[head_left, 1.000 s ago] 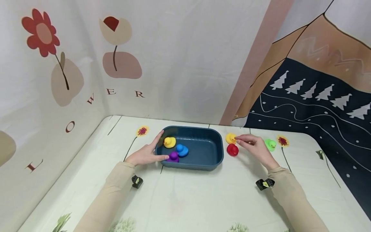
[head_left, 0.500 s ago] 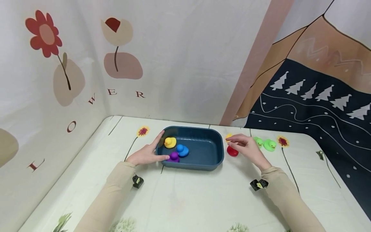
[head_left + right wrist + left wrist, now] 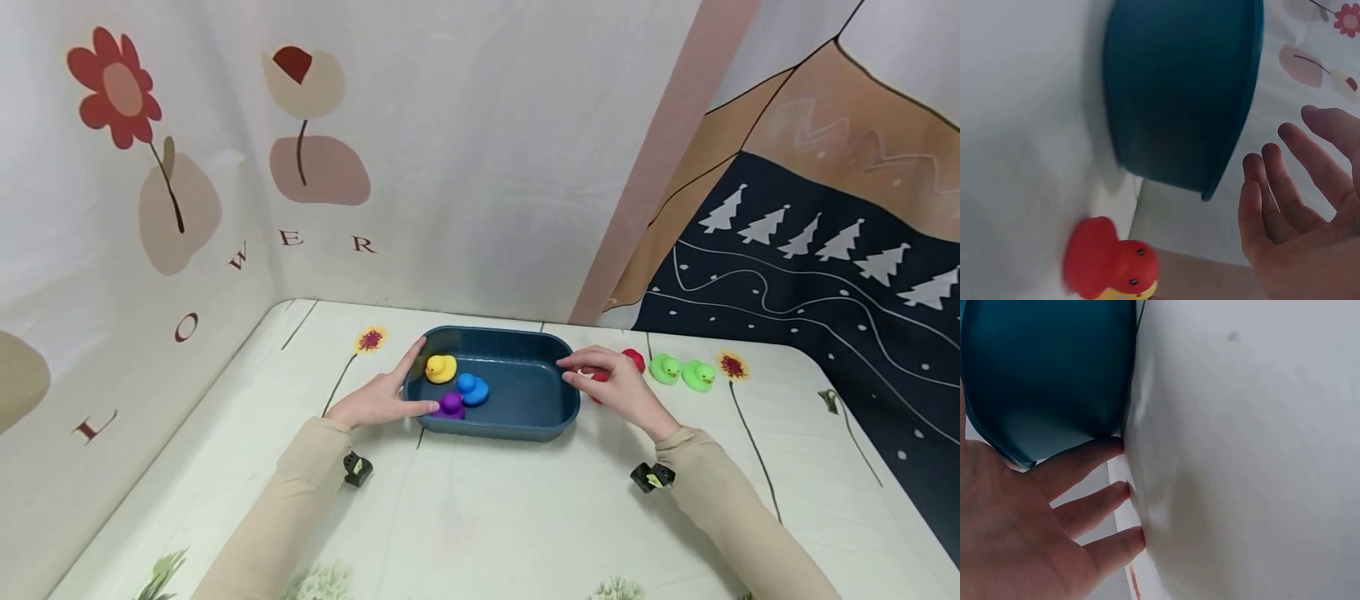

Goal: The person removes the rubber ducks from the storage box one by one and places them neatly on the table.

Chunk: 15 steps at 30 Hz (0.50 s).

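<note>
A dark blue rectangular tray (image 3: 517, 429) sits on the table, with a yellow rubber duck (image 3: 441, 368), a blue duck (image 3: 472, 388) and a purple duck (image 3: 451, 405) in its left part. My left hand (image 3: 382, 400) straddles the tray's left end. Its fingers look straight and spread along the outside; the thumb crosses the near rim by the purple duck. My right hand (image 3: 618, 387) hovers by the tray's right rim, fingers slightly bent and apart, and the right wrist view shows nothing between them. A red duck (image 3: 1107, 259) stands beneath this hand.
Another red duck (image 3: 634, 359) stands right of the tray at the back, beside two green ducks (image 3: 665, 368). A printed cloth wall (image 3: 465, 250) rises behind the table. Each wrist carries a small black camera (image 3: 357, 469).
My right hand has moved left toward the tray, uncovering a red and a green duck. The yellow duck on the table is out of sight now. The left hand stays in place.
</note>
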Each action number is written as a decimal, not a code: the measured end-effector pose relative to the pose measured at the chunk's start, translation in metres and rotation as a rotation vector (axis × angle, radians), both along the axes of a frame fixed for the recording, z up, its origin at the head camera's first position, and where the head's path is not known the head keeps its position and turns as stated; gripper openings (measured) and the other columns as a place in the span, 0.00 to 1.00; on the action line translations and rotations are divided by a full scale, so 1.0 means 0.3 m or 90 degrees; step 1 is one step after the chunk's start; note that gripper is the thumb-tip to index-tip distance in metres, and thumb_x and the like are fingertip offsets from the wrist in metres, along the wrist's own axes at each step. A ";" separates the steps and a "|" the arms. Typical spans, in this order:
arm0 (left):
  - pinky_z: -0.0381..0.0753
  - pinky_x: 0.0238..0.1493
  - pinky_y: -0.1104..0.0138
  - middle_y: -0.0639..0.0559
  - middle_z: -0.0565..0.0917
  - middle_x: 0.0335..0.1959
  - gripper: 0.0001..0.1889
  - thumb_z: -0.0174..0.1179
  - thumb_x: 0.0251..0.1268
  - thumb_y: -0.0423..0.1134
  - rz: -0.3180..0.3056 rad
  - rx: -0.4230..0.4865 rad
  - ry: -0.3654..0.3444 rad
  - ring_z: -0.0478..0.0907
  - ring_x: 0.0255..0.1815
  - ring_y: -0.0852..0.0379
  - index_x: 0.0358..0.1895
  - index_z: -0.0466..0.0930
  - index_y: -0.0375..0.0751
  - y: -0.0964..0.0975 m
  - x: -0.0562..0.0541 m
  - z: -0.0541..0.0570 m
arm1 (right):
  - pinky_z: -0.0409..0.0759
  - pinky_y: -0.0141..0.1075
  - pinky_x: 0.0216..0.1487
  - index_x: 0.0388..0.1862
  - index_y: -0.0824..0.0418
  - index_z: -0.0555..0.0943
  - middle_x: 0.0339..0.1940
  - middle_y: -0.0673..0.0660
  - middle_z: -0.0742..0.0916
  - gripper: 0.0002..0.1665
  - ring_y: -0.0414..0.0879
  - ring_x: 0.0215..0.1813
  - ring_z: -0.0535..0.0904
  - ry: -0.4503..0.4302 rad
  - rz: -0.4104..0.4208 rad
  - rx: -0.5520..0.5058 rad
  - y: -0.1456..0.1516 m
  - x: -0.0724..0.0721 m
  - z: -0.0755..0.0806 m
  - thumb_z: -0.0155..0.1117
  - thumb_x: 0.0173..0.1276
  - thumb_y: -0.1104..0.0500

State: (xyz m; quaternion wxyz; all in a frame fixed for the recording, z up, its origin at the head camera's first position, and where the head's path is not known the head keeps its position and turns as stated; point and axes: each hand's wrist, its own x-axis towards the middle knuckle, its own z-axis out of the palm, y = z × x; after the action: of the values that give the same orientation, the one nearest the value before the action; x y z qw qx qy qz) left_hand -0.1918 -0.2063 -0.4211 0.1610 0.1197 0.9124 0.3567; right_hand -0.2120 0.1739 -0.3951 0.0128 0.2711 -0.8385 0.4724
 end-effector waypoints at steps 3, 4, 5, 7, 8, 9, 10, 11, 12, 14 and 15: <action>0.62 0.29 0.60 0.47 0.69 0.27 0.57 0.64 0.56 0.62 0.000 0.001 -0.002 0.64 0.27 0.51 0.78 0.28 0.62 0.002 -0.001 0.001 | 0.79 0.39 0.47 0.50 0.63 0.85 0.48 0.56 0.84 0.14 0.49 0.48 0.79 0.003 0.010 -0.002 -0.012 -0.004 0.010 0.67 0.66 0.62; 0.62 0.29 0.60 0.48 0.69 0.27 0.57 0.64 0.56 0.62 0.000 0.003 -0.002 0.64 0.26 0.52 0.78 0.28 0.62 0.003 0.000 0.001 | 0.79 0.39 0.47 0.50 0.62 0.85 0.48 0.56 0.84 0.14 0.49 0.48 0.79 0.000 0.011 -0.004 -0.017 -0.005 0.014 0.67 0.66 0.62; 0.61 0.29 0.61 0.49 0.68 0.25 0.57 0.64 0.56 0.62 -0.001 0.005 -0.001 0.63 0.25 0.52 0.78 0.29 0.62 0.003 0.000 0.001 | 0.79 0.38 0.47 0.50 0.62 0.85 0.48 0.56 0.84 0.14 0.49 0.48 0.79 -0.004 0.013 -0.005 -0.021 -0.007 0.018 0.66 0.66 0.62; 0.58 0.26 0.61 0.50 0.63 0.22 0.57 0.64 0.57 0.62 -0.002 0.008 -0.002 0.59 0.22 0.53 0.78 0.28 0.62 0.003 -0.001 -0.001 | 0.78 0.38 0.48 0.50 0.61 0.85 0.48 0.56 0.84 0.14 0.48 0.48 0.79 -0.010 0.015 -0.005 -0.029 -0.010 0.025 0.67 0.66 0.61; 0.57 0.26 0.62 0.51 0.61 0.21 0.57 0.65 0.57 0.61 -0.003 0.011 -0.001 0.58 0.22 0.54 0.78 0.28 0.62 0.002 -0.001 -0.002 | 0.78 0.38 0.48 0.51 0.61 0.85 0.48 0.55 0.84 0.14 0.47 0.48 0.78 -0.012 0.016 -0.003 -0.034 -0.013 0.028 0.67 0.66 0.61; 0.56 0.25 0.62 0.52 0.60 0.21 0.57 0.65 0.57 0.61 -0.004 0.012 0.000 0.57 0.21 0.54 0.78 0.28 0.62 0.002 -0.001 -0.004 | 0.78 0.39 0.48 0.51 0.60 0.85 0.48 0.55 0.84 0.14 0.47 0.48 0.78 -0.014 0.017 -0.001 -0.040 -0.014 0.032 0.67 0.66 0.60; 0.56 0.25 0.62 0.52 0.60 0.20 0.57 0.65 0.57 0.61 -0.004 0.013 0.001 0.57 0.21 0.54 0.78 0.28 0.62 0.001 -0.001 -0.005 | 0.77 0.40 0.48 0.51 0.60 0.85 0.48 0.54 0.84 0.14 0.47 0.47 0.78 -0.015 0.020 -0.001 -0.046 -0.015 0.036 0.67 0.66 0.60; 0.56 0.25 0.62 0.52 0.60 0.20 0.57 0.64 0.57 0.61 -0.004 0.013 0.001 0.57 0.21 0.55 0.78 0.28 0.62 0.001 -0.002 -0.006 | 0.77 0.42 0.49 0.51 0.60 0.85 0.48 0.55 0.84 0.15 0.47 0.47 0.78 -0.012 0.025 0.000 -0.053 -0.017 0.039 0.67 0.66 0.60; 0.56 0.25 0.62 0.52 0.60 0.21 0.57 0.64 0.57 0.61 -0.004 0.013 0.002 0.57 0.21 0.55 0.78 0.28 0.61 0.000 -0.002 -0.006 | 0.77 0.44 0.49 0.51 0.61 0.85 0.48 0.55 0.84 0.15 0.47 0.47 0.78 -0.009 0.030 0.000 -0.060 -0.019 0.043 0.68 0.66 0.60; 0.56 0.25 0.62 0.52 0.60 0.21 0.57 0.64 0.57 0.61 -0.003 0.011 0.000 0.57 0.22 0.54 0.78 0.28 0.62 0.000 -0.001 -0.006 | 0.77 0.46 0.50 0.51 0.62 0.85 0.48 0.55 0.84 0.15 0.48 0.47 0.79 -0.001 0.044 0.004 -0.073 -0.024 0.048 0.68 0.65 0.61; 0.56 0.26 0.62 0.52 0.61 0.21 0.57 0.64 0.57 0.61 -0.002 0.010 -0.001 0.57 0.22 0.54 0.78 0.28 0.62 0.000 -0.001 -0.006 | 0.77 0.48 0.50 0.51 0.62 0.85 0.48 0.55 0.84 0.15 0.48 0.47 0.79 0.003 0.052 0.006 -0.080 -0.027 0.051 0.67 0.65 0.62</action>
State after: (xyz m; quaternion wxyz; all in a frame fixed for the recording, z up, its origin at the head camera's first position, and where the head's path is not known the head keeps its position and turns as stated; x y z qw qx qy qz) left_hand -0.1922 -0.2063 -0.4228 0.1612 0.1224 0.9091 0.3640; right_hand -0.2201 0.1499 -0.3799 -0.0056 0.3065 -0.8289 0.4680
